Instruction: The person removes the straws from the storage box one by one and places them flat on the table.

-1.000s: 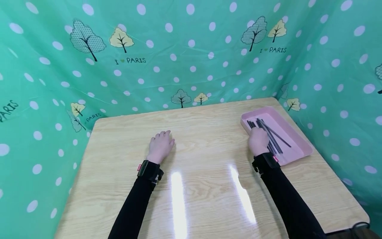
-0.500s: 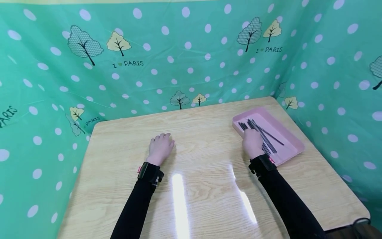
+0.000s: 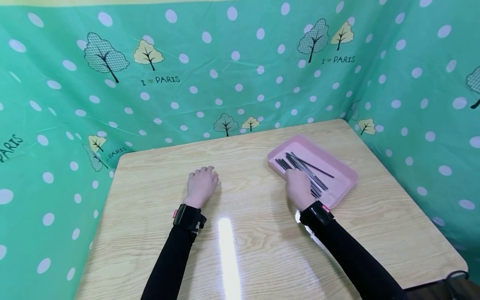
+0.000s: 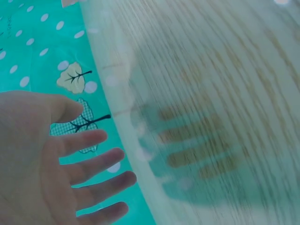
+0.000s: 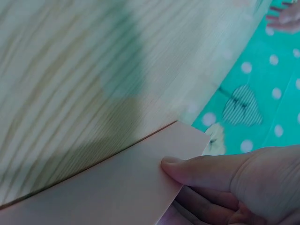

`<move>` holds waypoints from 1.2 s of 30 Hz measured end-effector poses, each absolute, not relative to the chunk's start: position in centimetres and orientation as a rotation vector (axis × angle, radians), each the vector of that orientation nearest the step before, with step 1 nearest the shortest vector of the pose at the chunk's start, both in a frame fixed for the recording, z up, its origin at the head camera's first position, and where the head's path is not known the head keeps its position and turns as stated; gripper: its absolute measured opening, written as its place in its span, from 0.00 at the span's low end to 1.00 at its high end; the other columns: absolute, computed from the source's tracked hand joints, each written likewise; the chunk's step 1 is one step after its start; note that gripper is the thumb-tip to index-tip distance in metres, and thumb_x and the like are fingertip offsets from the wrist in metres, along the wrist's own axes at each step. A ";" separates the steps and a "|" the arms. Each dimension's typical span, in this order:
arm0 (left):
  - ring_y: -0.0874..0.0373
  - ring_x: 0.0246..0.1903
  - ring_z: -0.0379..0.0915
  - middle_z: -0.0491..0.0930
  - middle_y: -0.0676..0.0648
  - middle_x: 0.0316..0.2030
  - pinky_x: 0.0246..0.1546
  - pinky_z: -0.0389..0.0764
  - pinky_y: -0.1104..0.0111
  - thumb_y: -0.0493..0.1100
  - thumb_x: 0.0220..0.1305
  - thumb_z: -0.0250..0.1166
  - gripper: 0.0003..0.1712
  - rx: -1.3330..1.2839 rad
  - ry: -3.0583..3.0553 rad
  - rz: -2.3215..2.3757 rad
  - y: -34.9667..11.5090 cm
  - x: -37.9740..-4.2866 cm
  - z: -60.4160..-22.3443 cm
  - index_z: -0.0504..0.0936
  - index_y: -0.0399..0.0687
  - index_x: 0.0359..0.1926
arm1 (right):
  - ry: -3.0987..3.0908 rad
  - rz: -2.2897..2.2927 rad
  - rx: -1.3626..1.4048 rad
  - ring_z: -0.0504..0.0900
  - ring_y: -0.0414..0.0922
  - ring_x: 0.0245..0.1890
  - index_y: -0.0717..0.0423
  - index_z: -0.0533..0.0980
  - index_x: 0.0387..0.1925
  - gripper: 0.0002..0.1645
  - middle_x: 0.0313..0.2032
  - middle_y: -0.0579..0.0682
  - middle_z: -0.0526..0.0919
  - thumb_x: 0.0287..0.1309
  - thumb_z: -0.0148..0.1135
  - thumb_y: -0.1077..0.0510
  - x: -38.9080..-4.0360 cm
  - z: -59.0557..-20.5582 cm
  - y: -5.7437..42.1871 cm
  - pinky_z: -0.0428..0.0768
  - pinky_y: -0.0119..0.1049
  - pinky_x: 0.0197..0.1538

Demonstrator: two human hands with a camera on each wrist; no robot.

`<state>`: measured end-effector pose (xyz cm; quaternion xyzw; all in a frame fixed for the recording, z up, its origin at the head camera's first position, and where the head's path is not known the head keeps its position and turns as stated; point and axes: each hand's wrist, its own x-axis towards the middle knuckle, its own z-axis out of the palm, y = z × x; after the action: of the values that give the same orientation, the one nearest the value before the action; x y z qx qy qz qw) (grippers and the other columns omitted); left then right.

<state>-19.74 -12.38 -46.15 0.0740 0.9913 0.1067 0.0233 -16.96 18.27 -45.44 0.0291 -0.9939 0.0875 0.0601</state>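
Observation:
A shallow pink tray [image 3: 339, 168] sits on the right half of the wooden table, set at a slant. Inside it lie several dark slender sticks [image 3: 313, 176], mostly side by side, with one crossing at an angle. My right hand [image 3: 299, 189] grips the tray's near left wall. In the right wrist view, the thumb of the right hand [image 5: 229, 178] presses the outer face of the tray wall [image 5: 122, 173], and the curled fingers go behind it. My left hand [image 3: 200, 187] is over the table left of the tray; the left wrist view shows its fingers [image 4: 96, 190] relaxed and spread, holding nothing.
The light wooden table [image 3: 150, 233] has a glossy top with a bright light reflection. A green dotted curtain [image 3: 240, 62] hangs behind and along both sides. Near the table's front right corner runs a dark cable [image 3: 455, 273].
My right hand has moved the tray left across the table, sticks and all. The left hand stays in place. The head view has tilted slightly.

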 end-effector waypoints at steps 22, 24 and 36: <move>0.39 0.56 0.80 0.83 0.37 0.57 0.58 0.82 0.47 0.46 0.81 0.51 0.22 0.267 3.133 0.364 -12.2 -19.8 -46.3 0.77 0.39 0.65 | -2.803 0.107 0.538 0.82 0.50 0.22 0.61 0.79 0.25 0.10 0.23 0.54 0.81 0.48 0.63 0.77 -11.6 -46.0 10.5 0.84 0.43 0.20; 0.39 0.56 0.80 0.83 0.37 0.57 0.58 0.82 0.47 0.46 0.81 0.51 0.22 0.262 3.129 0.369 -12.1 -19.9 -46.4 0.77 0.39 0.65 | -2.787 0.126 0.570 0.82 0.49 0.21 0.59 0.78 0.23 0.11 0.22 0.52 0.80 0.46 0.63 0.76 -11.2 -46.1 10.3 0.83 0.42 0.19; 0.39 0.54 0.81 0.83 0.37 0.56 0.52 0.85 0.47 0.46 0.79 0.53 0.21 0.244 3.158 0.511 -11.9 -20.4 -46.5 0.77 0.39 0.63 | -2.807 0.256 0.741 0.81 0.47 0.22 0.55 0.75 0.20 0.14 0.21 0.48 0.79 0.42 0.62 0.77 -8.5 -45.6 9.6 0.83 0.42 0.21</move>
<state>-20.37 -11.94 -46.46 0.0760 0.9837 0.1593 -0.0332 -8.48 9.56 -45.61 0.2525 -0.9569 0.0873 0.1136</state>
